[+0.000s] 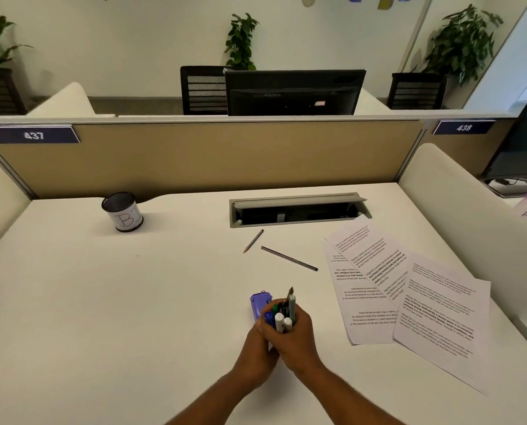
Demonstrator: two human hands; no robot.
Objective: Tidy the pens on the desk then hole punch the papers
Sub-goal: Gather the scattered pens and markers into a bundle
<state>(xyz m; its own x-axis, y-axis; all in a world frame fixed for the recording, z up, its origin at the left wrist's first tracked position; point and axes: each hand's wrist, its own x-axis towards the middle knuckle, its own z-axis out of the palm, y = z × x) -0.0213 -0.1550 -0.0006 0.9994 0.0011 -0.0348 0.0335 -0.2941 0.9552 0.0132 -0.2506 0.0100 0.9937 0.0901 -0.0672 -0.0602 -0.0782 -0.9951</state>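
- Gripping a bundle of pens (282,317) upright, both hands work together near the middle of the tabletop's near edge; the left hand (257,348) and right hand (296,338) wrap round the lower part, probably to square the pens into one bunch for carrying.
- The bundle's long axis stands close to vertical; the ends point up and slightly away from the person.
- Two pencils lie loose toward the far middle of the tabletop (102,302); the short pencil (253,241) runs diagonally, tip toward the near left; the long pencil (289,258) slants from far left to near right.
- The pen cup (122,215) stands at the far left, well apart from the hands, likely the destination.
- The hole punch (259,305), purple, sits just behind the hands; the papers (409,289) fan out along the right edge, not yet squared.
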